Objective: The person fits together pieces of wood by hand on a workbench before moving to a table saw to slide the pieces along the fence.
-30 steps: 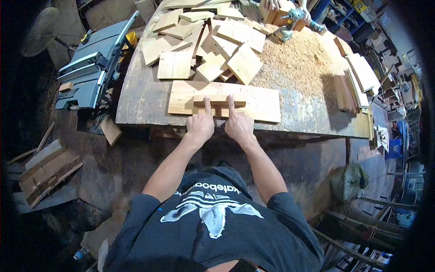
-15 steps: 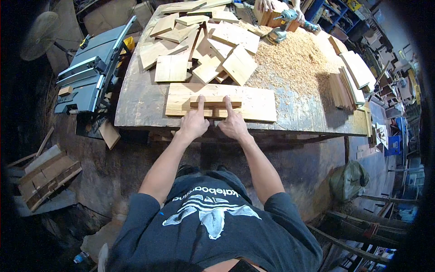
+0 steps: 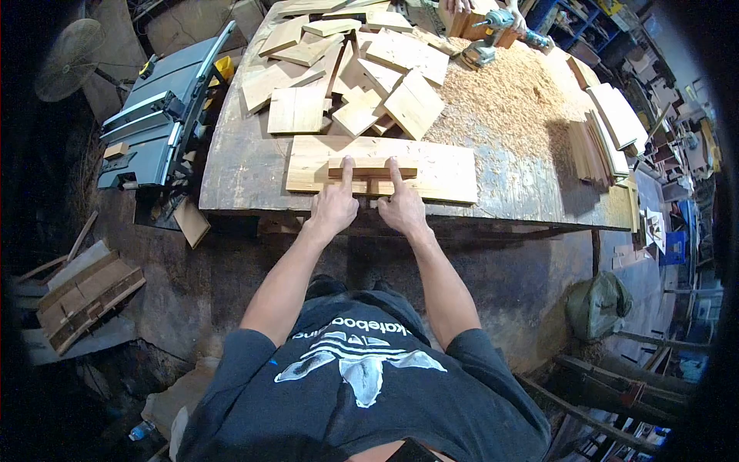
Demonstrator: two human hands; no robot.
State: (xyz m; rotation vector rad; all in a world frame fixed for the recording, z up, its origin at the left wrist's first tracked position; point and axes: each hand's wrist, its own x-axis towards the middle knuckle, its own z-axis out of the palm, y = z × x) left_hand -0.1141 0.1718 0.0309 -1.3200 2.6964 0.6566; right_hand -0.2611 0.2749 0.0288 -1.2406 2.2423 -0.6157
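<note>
A short wooden strip (image 3: 371, 162) lies lengthwise on top of a longer pale board (image 3: 448, 173) near the table's front edge. My left hand (image 3: 334, 208) rests its straight index fingertip on the left part of the strip. On the right part lies the outstretched index fingertip of my right hand (image 3: 401, 208). The other fingers of both hands are curled in, partly hidden, and neither hand grasps anything. Just beyond the board is a loose heap of cut wood pieces (image 3: 298, 110).
Wood shavings (image 3: 504, 96) cover the table's right side, with a cordless drill (image 3: 481, 52) behind them. Another person's hand (image 3: 459, 5) is at the far edge by a wooden block. Stacked boards (image 3: 589, 150) stand at right; a table saw (image 3: 154, 115) is at left.
The whole view has shifted slightly, so the table appears a little higher and to the right. Both index fingers stay on the strip, which keeps its place on the board.
</note>
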